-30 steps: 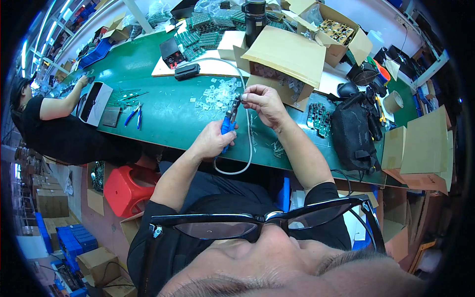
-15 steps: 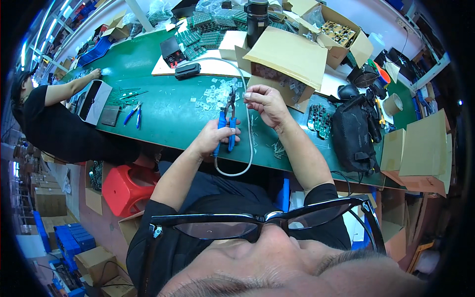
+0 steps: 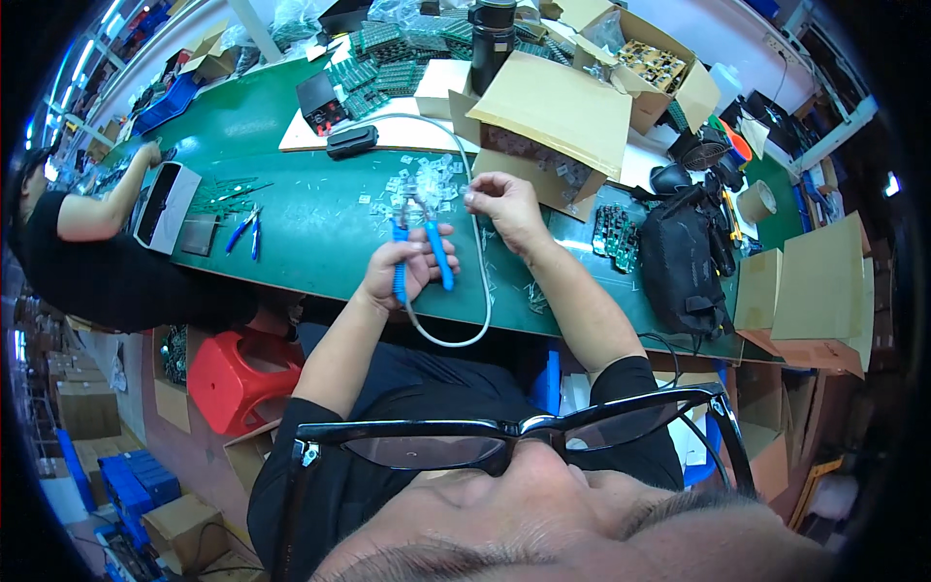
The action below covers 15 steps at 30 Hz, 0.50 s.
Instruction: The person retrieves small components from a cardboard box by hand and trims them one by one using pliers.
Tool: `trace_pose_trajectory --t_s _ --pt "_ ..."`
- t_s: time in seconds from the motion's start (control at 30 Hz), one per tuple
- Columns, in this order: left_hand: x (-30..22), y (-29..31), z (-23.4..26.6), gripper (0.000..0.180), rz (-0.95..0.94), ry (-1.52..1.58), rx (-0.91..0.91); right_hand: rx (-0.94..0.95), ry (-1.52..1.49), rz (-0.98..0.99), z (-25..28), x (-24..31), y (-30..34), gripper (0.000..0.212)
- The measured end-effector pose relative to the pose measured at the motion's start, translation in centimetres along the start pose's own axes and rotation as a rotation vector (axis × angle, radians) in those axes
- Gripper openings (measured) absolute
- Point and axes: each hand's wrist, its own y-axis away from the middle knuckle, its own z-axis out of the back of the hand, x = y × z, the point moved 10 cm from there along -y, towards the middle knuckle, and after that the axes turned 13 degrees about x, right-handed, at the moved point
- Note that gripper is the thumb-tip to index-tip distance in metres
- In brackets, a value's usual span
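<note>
My left hand [image 3: 388, 270] is closed on a pair of blue-handled pliers [image 3: 439, 252], whose handles are spread apart and jaws point away from me. A grey cable [image 3: 484, 296] loops from the handle end, round the right and back over the table. Beyond the jaws lies a scattered pile of small clear plastic pieces [image 3: 436, 177]. To the right of the jaws, my right hand [image 3: 517, 213] is raised with thumb and fingertips pinched together. Whatever sits in that pinch is too small to make out.
A cardboard box [image 3: 553, 112] holding clear pieces stands behind my right hand. Green circuit boards [image 3: 615, 238] and a black bag [image 3: 684, 257] lie to the right. Left are a second pair of pliers [image 3: 244, 231], a white box [image 3: 167, 207] and a co-worker [image 3: 87, 218].
The pliers' handles have spread wider, and the tool has turned in my left hand. My right hand keeps its pinch beside the jaws. The whole view has shifted slightly.
</note>
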Motion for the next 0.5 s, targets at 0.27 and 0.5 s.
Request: trace_pose_trajectory --t_s 0.27,0.5 --pt "-0.5 0.3 0.9 0.068 -0.102 0.138 0.060 0.006 0.735 0.194 -1.6 4.8 0.5 0.038" --pt "-0.1 -0.5 0.6 0.066 -0.038 0.122 0.073 -0.410 1.477 -0.004 5.5 5.5 0.6 0.029"
